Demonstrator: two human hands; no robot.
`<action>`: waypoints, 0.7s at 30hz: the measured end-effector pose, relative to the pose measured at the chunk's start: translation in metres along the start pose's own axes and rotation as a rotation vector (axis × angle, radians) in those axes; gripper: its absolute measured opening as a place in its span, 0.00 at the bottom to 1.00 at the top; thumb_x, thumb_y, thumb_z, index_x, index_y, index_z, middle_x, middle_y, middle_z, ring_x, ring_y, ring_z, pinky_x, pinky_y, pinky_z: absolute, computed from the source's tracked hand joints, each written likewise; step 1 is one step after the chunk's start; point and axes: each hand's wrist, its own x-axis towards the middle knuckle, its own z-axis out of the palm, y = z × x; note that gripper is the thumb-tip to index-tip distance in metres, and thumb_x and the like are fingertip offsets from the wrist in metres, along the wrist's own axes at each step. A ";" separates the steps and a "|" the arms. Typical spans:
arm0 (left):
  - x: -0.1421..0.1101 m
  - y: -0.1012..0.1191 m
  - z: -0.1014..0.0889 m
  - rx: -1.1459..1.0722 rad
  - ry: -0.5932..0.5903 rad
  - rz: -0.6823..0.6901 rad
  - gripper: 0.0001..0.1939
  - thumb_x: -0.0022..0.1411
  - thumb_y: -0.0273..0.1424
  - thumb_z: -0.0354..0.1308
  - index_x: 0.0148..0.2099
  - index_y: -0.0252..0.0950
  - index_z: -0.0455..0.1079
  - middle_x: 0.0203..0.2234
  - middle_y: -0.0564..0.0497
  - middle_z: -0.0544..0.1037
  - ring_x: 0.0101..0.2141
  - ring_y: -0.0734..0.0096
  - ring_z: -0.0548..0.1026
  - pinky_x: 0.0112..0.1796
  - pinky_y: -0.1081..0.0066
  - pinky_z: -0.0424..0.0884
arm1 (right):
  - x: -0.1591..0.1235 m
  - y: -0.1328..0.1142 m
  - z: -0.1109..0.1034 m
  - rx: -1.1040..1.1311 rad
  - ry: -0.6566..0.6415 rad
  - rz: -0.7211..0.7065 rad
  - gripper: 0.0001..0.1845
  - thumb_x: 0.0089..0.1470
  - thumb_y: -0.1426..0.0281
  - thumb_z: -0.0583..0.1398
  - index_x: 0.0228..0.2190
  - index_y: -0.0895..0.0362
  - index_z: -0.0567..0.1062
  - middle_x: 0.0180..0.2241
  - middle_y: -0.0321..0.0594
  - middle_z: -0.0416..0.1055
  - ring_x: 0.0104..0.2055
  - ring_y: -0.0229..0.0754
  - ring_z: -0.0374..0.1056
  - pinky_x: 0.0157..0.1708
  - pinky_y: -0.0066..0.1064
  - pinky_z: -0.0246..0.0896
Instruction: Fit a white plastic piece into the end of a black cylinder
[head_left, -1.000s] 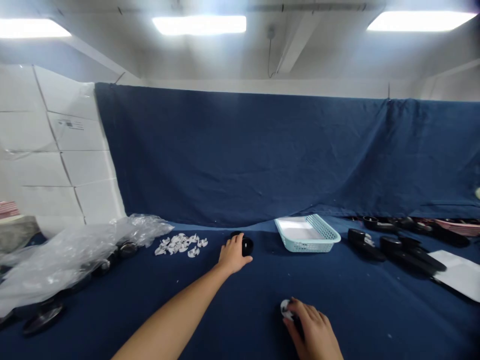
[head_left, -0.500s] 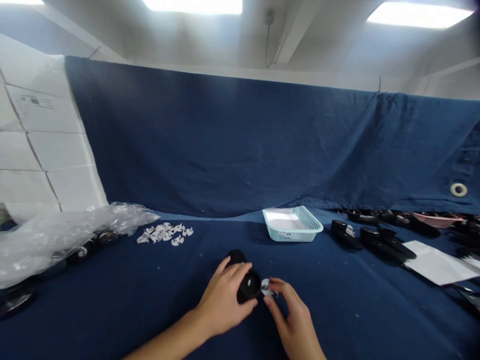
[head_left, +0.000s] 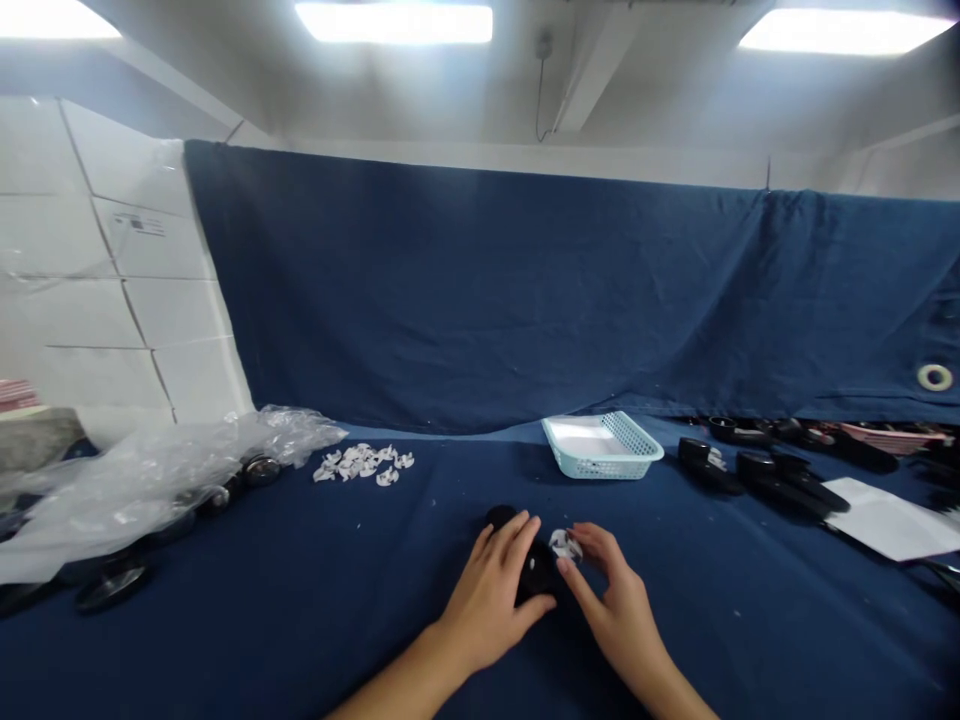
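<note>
My left hand point(head_left: 491, 595) is wrapped over a black plastic part point(head_left: 534, 575) with a round cup-like end, holding it low over the blue cloth. A small white spot shows inside the cup, and much of the part is hidden under my fingers. Just to its right, my right hand point(head_left: 611, 590) pinches a small white plastic piece point(head_left: 564, 545) between thumb and fingertips, close to the cup's rim. Farther back on the left lies a pile of similar white pieces point(head_left: 360, 462).
A light-blue basket point(head_left: 607, 468) with a white bottom stands at the back. Black parts point(head_left: 787, 480) and a white sheet point(head_left: 892, 520) lie on the right. Clear plastic wrap point(head_left: 165, 490) covers round dark items on the left, before stacked white boxes point(head_left: 180, 310).
The view has turned a little to the left, so everything appears shifted right. The white piece in my right hand has tilted and now sits slightly higher beside the cup.
</note>
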 end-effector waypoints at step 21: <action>-0.003 0.009 -0.004 -0.235 -0.035 0.038 0.39 0.56 0.25 0.63 0.64 0.47 0.48 0.56 0.47 0.68 0.57 0.58 0.64 0.58 0.56 0.64 | 0.023 -0.018 -0.019 -0.236 -0.128 -0.358 0.15 0.56 0.66 0.61 0.46 0.51 0.69 0.46 0.43 0.75 0.49 0.47 0.72 0.48 0.36 0.71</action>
